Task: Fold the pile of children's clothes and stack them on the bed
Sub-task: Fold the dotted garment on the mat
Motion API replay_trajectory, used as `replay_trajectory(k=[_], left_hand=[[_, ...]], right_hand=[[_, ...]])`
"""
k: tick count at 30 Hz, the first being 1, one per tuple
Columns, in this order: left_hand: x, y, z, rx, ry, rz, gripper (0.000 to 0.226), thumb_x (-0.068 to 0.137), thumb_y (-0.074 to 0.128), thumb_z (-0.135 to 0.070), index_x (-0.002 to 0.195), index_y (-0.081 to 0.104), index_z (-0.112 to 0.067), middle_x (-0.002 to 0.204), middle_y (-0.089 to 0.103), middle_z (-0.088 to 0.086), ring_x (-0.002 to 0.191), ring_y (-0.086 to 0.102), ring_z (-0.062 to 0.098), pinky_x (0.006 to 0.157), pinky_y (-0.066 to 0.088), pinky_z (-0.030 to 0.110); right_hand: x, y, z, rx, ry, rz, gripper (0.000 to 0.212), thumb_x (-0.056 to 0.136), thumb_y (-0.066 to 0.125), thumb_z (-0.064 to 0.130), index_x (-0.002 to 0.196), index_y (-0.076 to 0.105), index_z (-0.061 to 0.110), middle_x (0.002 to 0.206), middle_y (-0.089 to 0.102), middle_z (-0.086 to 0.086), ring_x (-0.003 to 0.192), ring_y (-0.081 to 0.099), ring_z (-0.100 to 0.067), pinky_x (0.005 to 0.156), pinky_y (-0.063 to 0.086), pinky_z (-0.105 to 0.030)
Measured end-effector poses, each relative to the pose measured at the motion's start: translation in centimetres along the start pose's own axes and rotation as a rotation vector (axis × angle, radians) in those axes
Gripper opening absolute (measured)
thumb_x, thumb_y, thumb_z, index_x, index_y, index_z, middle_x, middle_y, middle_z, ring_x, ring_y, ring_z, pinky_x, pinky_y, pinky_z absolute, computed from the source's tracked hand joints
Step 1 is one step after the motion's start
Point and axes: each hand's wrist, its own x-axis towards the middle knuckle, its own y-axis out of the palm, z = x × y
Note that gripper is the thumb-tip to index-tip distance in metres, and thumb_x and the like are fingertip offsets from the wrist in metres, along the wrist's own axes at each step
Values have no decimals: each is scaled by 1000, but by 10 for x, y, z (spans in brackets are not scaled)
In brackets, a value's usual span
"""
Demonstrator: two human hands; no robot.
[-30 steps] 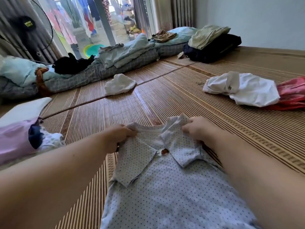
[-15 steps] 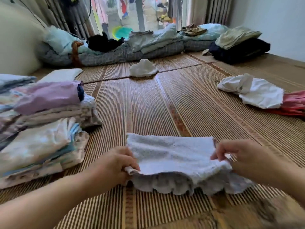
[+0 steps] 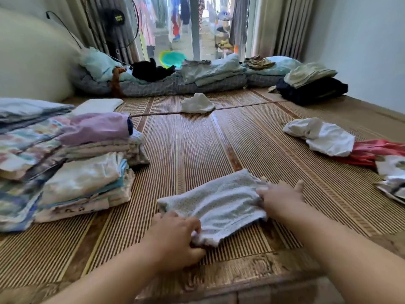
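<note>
In one second we had turned the spread white dotted shirt point(image 3: 219, 202) into a small folded packet on the striped woven mat point(image 3: 197, 150), so it seemed ready for the pastel stack of folded clothes point(image 3: 87, 178) at its left. Our left hand point(image 3: 175, 238) pinched its near corner; our right hand point(image 3: 280, 195) lay on its far edge (pinching or pressing, we could not tell).

The pale blue dotted cloth garment point(image 3: 217, 205) between the left hand point(image 3: 177, 240) and the right hand point(image 3: 280, 194) is looking soft, matt and finely pitted. Under both hands, the brown striped woven reed mat point(image 3: 197, 150) is showing a ribbed, faintly glossy surface. Left of the left hand, the stack of folded pastel cloth garments point(image 3: 83, 185) is looking matt and smooth. Beyond the right hand, the crumpled white cloth point(image 3: 322, 137) is looking matt.
</note>
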Motion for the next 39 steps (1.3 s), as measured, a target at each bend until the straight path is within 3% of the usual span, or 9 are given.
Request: replay_trajectory(k=[6, 10, 14, 17, 21, 24, 31, 35, 39], left_hand=[[-48, 1, -44, -254, 168, 111, 50, 79, 52, -63, 123, 49, -40, 117, 57, -20, 135, 13, -4, 113, -17, 45], [-61, 2, -41, -310, 327, 169, 55, 83, 55, -62, 134, 43, -47, 141, 45, -24, 139, 5, -13, 117, -11, 44], [-61, 9, -10, -165, 197, 160, 80, 76, 57, -70, 144, 20, -52, 157, 6, -26, 143, -11, -2, 117, -11, 51], [-61, 21, 6, -62, 222, 286, 98, 73, 66, -63, 148, 4, -51, 156, -15, -24, 142, -20, 2, 117, -8, 47], [-65, 25, 5, -95, 247, 165, 82, 87, 63, -33, 146, 11, -53, 158, -5, -23, 145, -10, 3, 121, 3, 38], [-72, 23, 2, -125, 242, 65, 62, 90, 59, -35, 142, 29, -51, 154, 10, -27, 143, 4, -1, 117, 9, 28], [-84, 20, -16, -232, 102, -177, 31, 95, 42, -46, 98, 68, -30, 100, 70, -15, 92, 63, 1, 89, 51, 26], [-77, 4, -42, -155, -18, -273, 35, 96, 40, -42, 72, 54, -20, 67, 60, -7, 66, 59, 13, 69, 42, 26], [-76, -9, -62, -98, 22, -346, 36, 96, 39, -41, 65, 42, -23, 57, 48, -8, 62, 57, 11, 70, 31, 24]], right_hand=[[-29, 4, 28, 436, -144, -357, 42, 97, 47, 24, 136, 46, 38, 148, 41, 14, 136, 37, -9, 114, 20, -53], [-100, 4, 30, 408, -450, -175, 34, 96, 52, 30, 129, 56, 37, 134, 57, 13, 115, 55, -3, 100, 45, -24], [-141, 33, 40, 301, -511, 33, 97, 59, 57, 83, 144, 23, 53, 158, 20, 16, 145, 15, -6, 118, 16, -42], [-148, 67, 54, 32, -488, 3, 112, 66, 65, 70, 146, -11, 49, 154, -25, 11, 142, -23, -16, 112, -5, -60], [-152, 92, 66, -40, -444, -263, 104, 53, 83, 37, 144, 32, 34, 148, 42, -13, 135, 40, -36, 86, 43, -67], [-149, 103, 64, -15, -487, -347, 92, 58, 78, 47, 140, 40, 30, 138, 53, -10, 124, 52, -36, 83, 48, -63], [-158, 125, 63, 69, -579, -535, 103, 62, 54, 75, 145, 26, 20, 145, 36, -14, 133, 34, -35, 100, 22, -62], [-171, 125, 76, 359, -507, -716, 117, 66, 47, 87, 150, 14, 12, 149, 33, -14, 138, 30, -32, 105, 19, -60], [-172, 103, 78, 443, -368, -865, 85, 69, 55, 58, 140, 35, 15, 135, 52, -3, 126, 48, -23, 97, 31, -66]])
